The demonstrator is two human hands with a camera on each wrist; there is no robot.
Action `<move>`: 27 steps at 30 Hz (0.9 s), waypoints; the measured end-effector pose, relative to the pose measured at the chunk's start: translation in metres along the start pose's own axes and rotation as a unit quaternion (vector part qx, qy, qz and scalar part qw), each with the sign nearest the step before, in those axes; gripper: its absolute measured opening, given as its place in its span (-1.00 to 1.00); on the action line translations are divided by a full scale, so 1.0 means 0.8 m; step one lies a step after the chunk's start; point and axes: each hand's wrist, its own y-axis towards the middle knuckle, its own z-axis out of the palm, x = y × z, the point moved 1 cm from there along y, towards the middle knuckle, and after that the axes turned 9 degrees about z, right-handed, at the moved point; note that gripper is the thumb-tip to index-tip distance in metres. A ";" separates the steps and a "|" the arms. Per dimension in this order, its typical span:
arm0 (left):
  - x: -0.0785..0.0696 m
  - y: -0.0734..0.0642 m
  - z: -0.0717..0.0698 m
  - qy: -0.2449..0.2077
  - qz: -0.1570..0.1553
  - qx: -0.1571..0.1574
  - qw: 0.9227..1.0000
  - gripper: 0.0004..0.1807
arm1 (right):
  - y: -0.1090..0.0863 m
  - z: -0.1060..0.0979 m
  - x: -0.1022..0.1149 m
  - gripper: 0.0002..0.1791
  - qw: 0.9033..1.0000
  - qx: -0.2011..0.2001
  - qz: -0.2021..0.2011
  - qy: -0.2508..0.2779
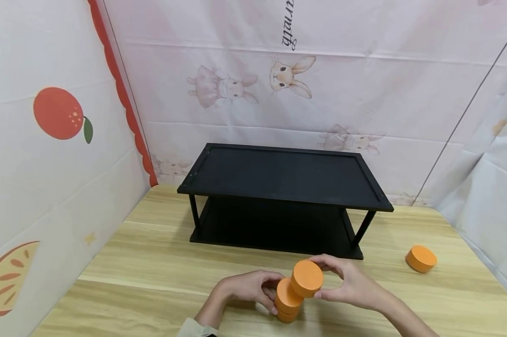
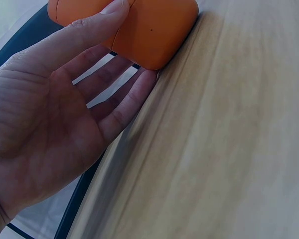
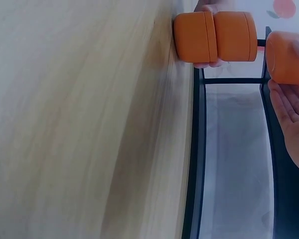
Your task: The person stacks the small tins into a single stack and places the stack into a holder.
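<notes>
Two orange round blocks are stacked on the wooden table, the upper block over the lower block. My left hand grips this stack from the left, its thumb near the seam between the blocks in the left wrist view. A third orange round block is pinched in my right hand. In the right wrist view this held block is apart from the stack, a small gap above its top. The head view shows it overlapping the stack's right side.
A black two-tier shelf stands just behind the hands. Another orange round block lies on the table at the right. Printed cloth walls enclose the back and sides.
</notes>
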 end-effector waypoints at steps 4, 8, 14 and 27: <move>0.000 -0.001 0.001 0.001 -0.001 -0.003 1.000 -0.39 | 0.001 0.003 0.001 -0.45 1.000 -0.001 0.006 0.000; 0.000 -0.001 0.001 0.003 -0.002 -0.006 1.000 -0.38 | 0.002 0.005 0.003 -0.44 1.000 -0.003 0.007 -0.004; 0.000 0.000 0.000 0.009 -0.002 -0.011 1.000 -0.37 | 0.006 0.007 0.005 -0.44 1.000 0.003 -0.003 -0.002; 0.000 0.000 -0.002 -0.005 0.001 0.000 1.000 -0.39 | 0.011 0.014 0.002 -0.45 1.000 0.014 0.001 0.011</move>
